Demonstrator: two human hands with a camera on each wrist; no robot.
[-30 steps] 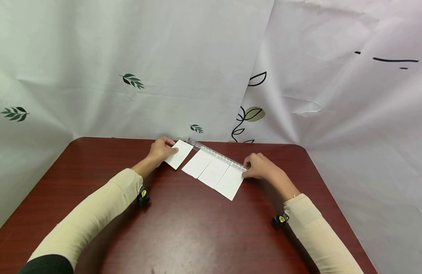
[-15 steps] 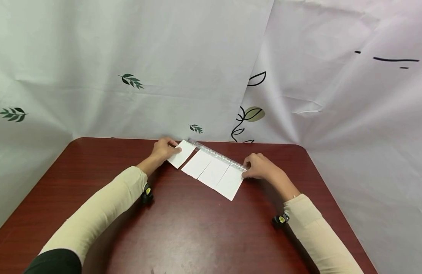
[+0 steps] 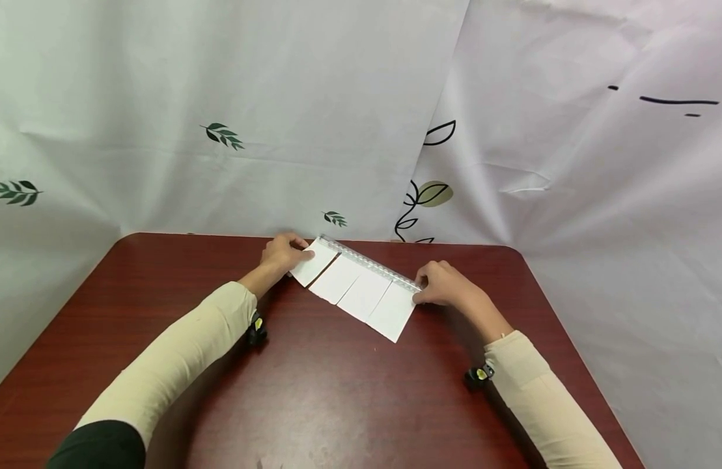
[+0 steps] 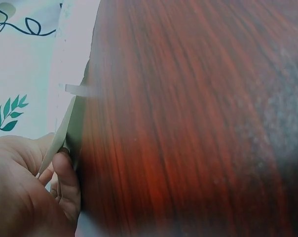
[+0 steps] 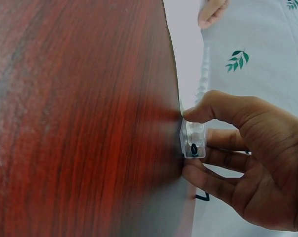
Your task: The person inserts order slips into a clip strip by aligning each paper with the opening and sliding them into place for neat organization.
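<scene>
A clear plastic strip with a ridged length lies slanted near the table's far edge. Three white cards stand side by side along its near side. My left hand pinches another white card between thumb and fingers at the strip's left end, a narrow dark gap away from the row. In the left wrist view this card is tilted. My right hand grips the strip's right end, thumb at the rightmost card. The right wrist view shows the strip's clear squarish end between thumb and fingers.
The dark red wood-grain table reaches toward me. Behind it hangs a pale cloth printed with leaves, close to the table's far edge. A small black camera sits at the left wrist, another at the right.
My left hand has moved a little to the right with its card, narrowing the gap to the row; the card's top now overlaps the strip's left end. The right hand has stayed put.
</scene>
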